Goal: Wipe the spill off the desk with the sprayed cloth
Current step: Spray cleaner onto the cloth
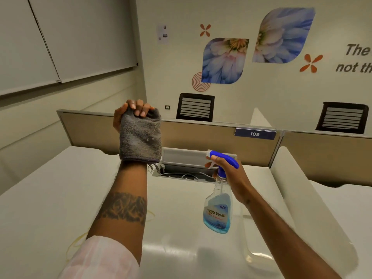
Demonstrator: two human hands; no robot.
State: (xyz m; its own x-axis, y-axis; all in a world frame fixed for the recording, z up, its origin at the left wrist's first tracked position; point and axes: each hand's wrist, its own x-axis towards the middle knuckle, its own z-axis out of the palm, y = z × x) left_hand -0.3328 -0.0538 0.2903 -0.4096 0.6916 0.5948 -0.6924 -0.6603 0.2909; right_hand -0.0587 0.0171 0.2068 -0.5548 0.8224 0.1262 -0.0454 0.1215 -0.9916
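Above worktop [60, 198]: left hand [128, 115] grips cloth [141, 137], right hand [227, 174] grips spray bottle [218, 208]; aim nozzle squarely at cloth.

We observed the left hand [128, 115] gripping a grey cloth [140, 137] aloft; the right hand [227, 178] held a spray bottle [218, 206] above the white desk [50, 198].

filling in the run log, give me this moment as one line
stage: spraying cloth | left hand: holds grey cloth raised | right hand: holds spray bottle, nozzle toward cloth | desk: not yet wiped
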